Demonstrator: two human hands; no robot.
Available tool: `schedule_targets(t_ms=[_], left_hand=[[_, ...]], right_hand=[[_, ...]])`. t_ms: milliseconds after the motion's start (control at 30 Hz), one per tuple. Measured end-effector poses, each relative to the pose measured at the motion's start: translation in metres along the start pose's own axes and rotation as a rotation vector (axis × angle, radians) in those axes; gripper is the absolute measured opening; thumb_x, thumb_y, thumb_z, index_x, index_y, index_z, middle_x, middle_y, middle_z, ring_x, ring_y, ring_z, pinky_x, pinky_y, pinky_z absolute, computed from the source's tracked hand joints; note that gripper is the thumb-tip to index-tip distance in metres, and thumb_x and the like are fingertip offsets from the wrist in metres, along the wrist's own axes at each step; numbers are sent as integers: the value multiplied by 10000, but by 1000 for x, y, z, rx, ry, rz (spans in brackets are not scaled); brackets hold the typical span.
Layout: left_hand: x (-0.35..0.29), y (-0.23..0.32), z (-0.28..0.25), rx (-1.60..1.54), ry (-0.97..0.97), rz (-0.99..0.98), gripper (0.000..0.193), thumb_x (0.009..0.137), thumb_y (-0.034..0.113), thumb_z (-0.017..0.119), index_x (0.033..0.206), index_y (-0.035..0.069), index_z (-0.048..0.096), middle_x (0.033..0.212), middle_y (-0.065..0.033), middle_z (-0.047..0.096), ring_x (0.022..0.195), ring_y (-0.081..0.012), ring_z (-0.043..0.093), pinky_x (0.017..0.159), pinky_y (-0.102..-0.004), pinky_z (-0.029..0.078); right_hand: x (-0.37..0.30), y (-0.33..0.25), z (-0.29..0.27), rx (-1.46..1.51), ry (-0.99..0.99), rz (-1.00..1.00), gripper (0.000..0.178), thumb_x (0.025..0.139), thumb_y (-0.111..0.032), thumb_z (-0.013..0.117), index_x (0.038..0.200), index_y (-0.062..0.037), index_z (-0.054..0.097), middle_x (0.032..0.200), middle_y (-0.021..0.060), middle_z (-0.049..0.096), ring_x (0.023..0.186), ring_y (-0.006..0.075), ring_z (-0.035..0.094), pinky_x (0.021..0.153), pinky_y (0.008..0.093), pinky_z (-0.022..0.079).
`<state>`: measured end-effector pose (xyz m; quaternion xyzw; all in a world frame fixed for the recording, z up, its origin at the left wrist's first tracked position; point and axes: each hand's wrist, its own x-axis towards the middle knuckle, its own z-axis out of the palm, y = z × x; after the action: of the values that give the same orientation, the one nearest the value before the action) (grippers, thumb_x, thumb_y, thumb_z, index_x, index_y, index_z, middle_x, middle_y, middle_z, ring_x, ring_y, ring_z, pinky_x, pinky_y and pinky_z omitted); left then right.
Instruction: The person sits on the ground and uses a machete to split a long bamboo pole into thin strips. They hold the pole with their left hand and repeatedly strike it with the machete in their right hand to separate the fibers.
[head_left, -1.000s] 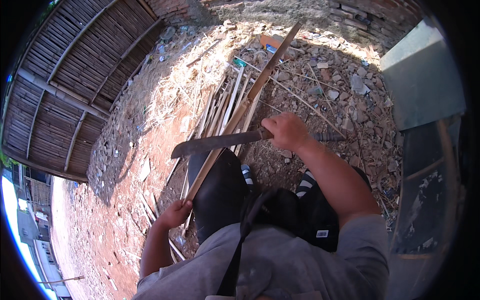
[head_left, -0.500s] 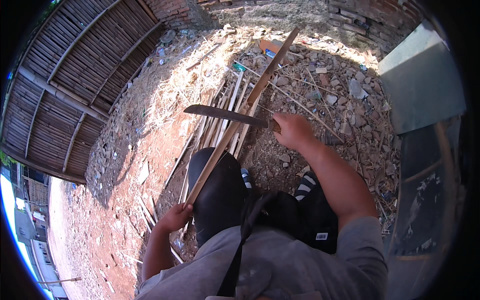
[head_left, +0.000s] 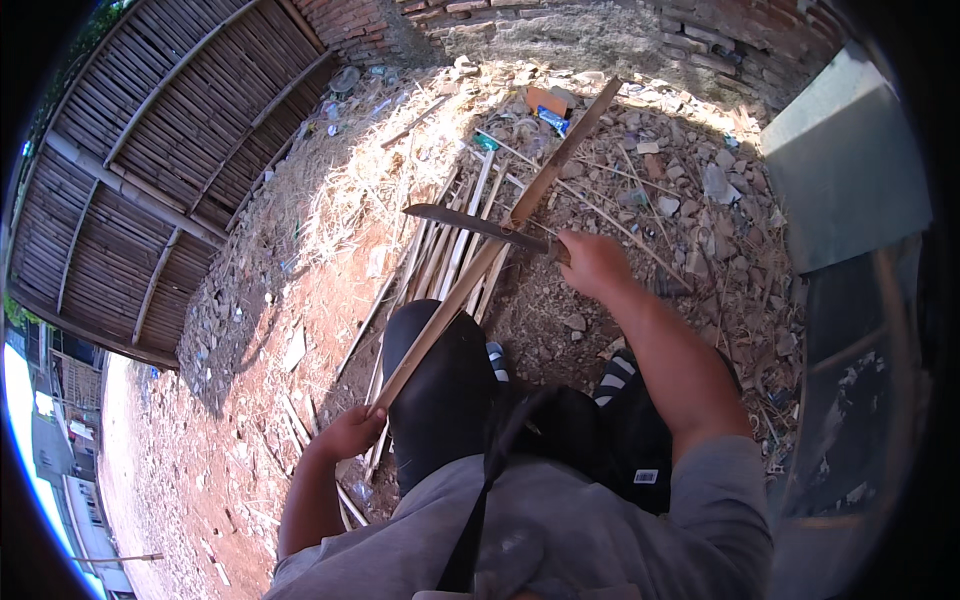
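A long split bamboo strip [head_left: 432, 338] slants from my left side, across my left knee, up toward the rubble at the far right. My left hand [head_left: 352, 433] is closed round its near end. In my right hand [head_left: 592, 264] is the handle of a machete [head_left: 470, 222], whose dark blade points left and crosses the strip about midway. Blade and strip appear to touch there. Below them on the ground lies a bundle of pale bamboo strips [head_left: 437, 250], just beyond my knees.
Rubble and stones [head_left: 700, 215] cover the ground on the right. A woven bamboo wall [head_left: 150, 170] stands at the left, a brick wall [head_left: 560, 35] at the back. Grey-green sheet panels [head_left: 845, 165] rise at the right. Dry straw [head_left: 345, 170] lies far left.
The machete and my right hand have shifted slightly right and nearer to me. The strip's far end has also swung a little right and nearer. My left hand keeps its grip.
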<state>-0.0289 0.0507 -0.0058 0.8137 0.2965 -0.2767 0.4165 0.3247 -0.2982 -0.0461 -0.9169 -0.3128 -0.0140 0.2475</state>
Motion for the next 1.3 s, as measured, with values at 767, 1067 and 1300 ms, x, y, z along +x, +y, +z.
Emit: schedule_targets(t_ms=[767, 1067, 1300], left_hand=[[-4, 8, -8, -35, -31, 22, 374, 1057, 423, 503, 885, 98, 568, 698, 51, 507, 599, -85, 474, 564, -290, 418], [-2, 6, 3, -36, -19, 52, 360, 1064, 412, 496, 881, 110, 569, 689, 74, 489, 596, -67, 434, 549, -282, 391], [1, -8, 5, -68, -8, 66, 371, 1060, 405, 503, 860, 99, 571, 693, 68, 492, 611, -71, 438, 560, -288, 395]], right_hand=[[1, -7, -2, -138, -72, 59, 287, 836, -169, 682, 1101, -81, 617, 857, 153, 691, 874, 359, 700, 735, 499, 550], [-3, -13, -2, 494, -223, 135, 357, 771, -200, 698, 1079, -21, 678, 923, 229, 697, 910, 378, 693, 782, 470, 547], [-19, -57, -10, 17, -72, -334, 283, 772, -171, 724, 1013, -107, 591, 837, 129, 683, 877, 365, 690, 730, 514, 528]])
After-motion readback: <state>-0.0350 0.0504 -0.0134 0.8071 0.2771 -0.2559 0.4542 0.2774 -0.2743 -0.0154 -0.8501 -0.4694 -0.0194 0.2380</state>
